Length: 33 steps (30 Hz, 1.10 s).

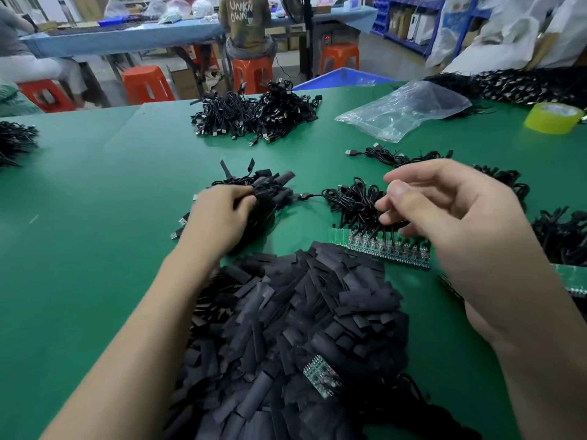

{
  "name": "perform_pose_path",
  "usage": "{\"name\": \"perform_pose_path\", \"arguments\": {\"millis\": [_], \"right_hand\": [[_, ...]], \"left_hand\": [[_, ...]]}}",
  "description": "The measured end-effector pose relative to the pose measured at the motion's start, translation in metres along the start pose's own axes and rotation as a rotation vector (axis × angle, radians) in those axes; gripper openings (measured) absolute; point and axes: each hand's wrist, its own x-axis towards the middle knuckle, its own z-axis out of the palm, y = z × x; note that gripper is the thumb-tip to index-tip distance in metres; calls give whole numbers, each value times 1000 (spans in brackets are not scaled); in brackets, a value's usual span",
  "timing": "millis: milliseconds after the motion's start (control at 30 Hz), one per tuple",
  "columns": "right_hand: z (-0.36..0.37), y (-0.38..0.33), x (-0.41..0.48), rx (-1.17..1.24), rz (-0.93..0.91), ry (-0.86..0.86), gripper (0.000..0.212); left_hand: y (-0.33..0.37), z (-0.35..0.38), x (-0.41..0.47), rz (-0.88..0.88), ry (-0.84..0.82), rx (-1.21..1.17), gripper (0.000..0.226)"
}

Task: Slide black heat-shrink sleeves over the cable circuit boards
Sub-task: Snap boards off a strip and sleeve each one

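Note:
A big heap of flat black heat-shrink sleeves [295, 322] lies in front of me on the green table [95, 217]. One small green circuit board [320, 374] sits on the heap. My left hand [219, 214] grips a bundle of sleeved black cables [270, 192] beyond the heap. My right hand [444, 211] hovers over a tangle of black cables [355, 201] joined to a strip of circuit boards [381, 247]. Its fingers are loosely curled, the fingertips touching the cables; no firm hold shows.
A large pile of black USB cables [254, 114] lies farther back, with a clear plastic bag [403, 111] and a yellow tape roll [552, 117] to the right. More cable piles [562, 239] sit at both table edges. People sit on orange stools [252, 73] behind.

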Motion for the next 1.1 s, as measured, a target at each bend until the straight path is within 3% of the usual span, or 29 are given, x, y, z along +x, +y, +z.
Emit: {"name": "perform_pose_path", "arguments": {"millis": [200, 267, 400, 500, 567, 667, 867, 1000, 1100], "right_hand": [[-3, -2, -1, -98, -8, -67, 5], [-3, 1, -2, -254, 28, -210, 5], [19, 8, -15, -644, 151, -690, 8], [39, 15, -29, -921, 79, -974, 34], [48, 16, -34, -993, 45, -1066, 43], [54, 18, -37, -1093, 41, -1103, 40], [47, 22, -35, -902, 44, -1064, 10], [23, 6, -18, -651, 165, -1129, 9], [0, -13, -8, -336, 199, -1063, 13]], "left_hand": [[1, -2, 20, -16, -32, 138, 51], [4, -6, 8, 32, -1, 140, 47], [20, -14, -27, 129, -10, -18, 34], [29, -15, -49, 168, -110, -100, 32], [31, -16, -61, 186, -177, -146, 32], [33, -18, -71, 202, -255, -214, 30], [35, -28, -79, 208, -321, -348, 28], [35, -41, -85, 243, -602, -430, 21], [41, -47, -91, 283, -801, -564, 27]]}}
